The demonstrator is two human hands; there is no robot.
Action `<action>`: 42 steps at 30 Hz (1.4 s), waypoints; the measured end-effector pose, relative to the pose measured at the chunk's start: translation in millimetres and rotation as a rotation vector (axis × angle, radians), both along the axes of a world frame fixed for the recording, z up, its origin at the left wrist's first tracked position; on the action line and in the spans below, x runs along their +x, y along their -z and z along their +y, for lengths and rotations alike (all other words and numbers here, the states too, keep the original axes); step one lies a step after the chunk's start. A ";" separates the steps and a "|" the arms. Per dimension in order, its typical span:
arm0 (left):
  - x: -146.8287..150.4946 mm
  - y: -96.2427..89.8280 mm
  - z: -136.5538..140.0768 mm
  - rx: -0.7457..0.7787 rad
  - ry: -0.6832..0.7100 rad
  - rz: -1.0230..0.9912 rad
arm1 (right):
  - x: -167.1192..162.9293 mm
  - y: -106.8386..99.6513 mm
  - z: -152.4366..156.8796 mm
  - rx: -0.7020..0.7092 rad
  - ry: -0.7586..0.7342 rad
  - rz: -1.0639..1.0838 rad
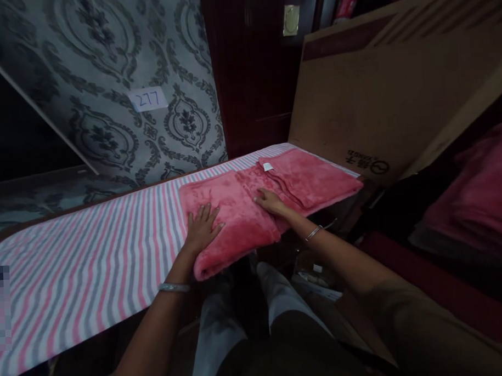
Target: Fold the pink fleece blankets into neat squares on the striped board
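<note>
Pink blanket [239, 213] on the striped cloth [113, 253]!

Your left hand [202, 227] lies flat on its left section, fingers spread, gripping nothing. Your right hand [271, 201] touches mid-blanket, fingers bent; whether they pinch, I can't say. Blanket beneath both 2, stretching rightward.

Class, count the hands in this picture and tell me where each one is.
2. The left hand lies spread on the left part of the pink blanket; the right hand touches it near the middle. No others show.
</note>
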State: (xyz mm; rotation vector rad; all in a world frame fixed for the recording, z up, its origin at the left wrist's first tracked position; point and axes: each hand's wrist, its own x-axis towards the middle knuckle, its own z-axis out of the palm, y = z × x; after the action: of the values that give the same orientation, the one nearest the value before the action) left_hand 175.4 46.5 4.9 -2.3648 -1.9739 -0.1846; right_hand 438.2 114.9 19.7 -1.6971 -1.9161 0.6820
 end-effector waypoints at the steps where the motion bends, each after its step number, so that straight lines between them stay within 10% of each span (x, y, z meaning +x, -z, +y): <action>1: 0.4 0.1 0.2 0.000 -0.002 -0.002 | -0.3 0.7 -3.6 -0.004 -0.008 -0.030; 8: 1.8 -1.5 -0.4 0.022 -0.006 0.019 | -15.7 7.6 -6.8 0.174 -0.075 -0.067; 18: 4.0 -8.6 -3.2 -0.015 -0.009 0.049 | -3.9 6.8 -9.7 0.051 -0.097 0.100; 25: 11.8 -37.2 -12.7 -0.094 0.027 -0.032 | -4.3 -9.0 -11.6 0.314 -0.214 -0.007; 34: 32.3 -14.1 -29.3 -0.071 0.084 0.005 | 16.4 11.3 3.6 0.102 -0.099 -0.151; 42: 25.2 -10.3 -27.3 -0.041 0.094 -0.018 | -19.1 -11.5 57.7 0.066 -0.051 -0.113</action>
State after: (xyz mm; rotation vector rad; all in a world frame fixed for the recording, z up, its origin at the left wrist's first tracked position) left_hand 200.6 19.1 15.2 -2.4917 -1.8937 -0.1728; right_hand 419.1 172.6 31.2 -1.6832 -2.0422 0.5463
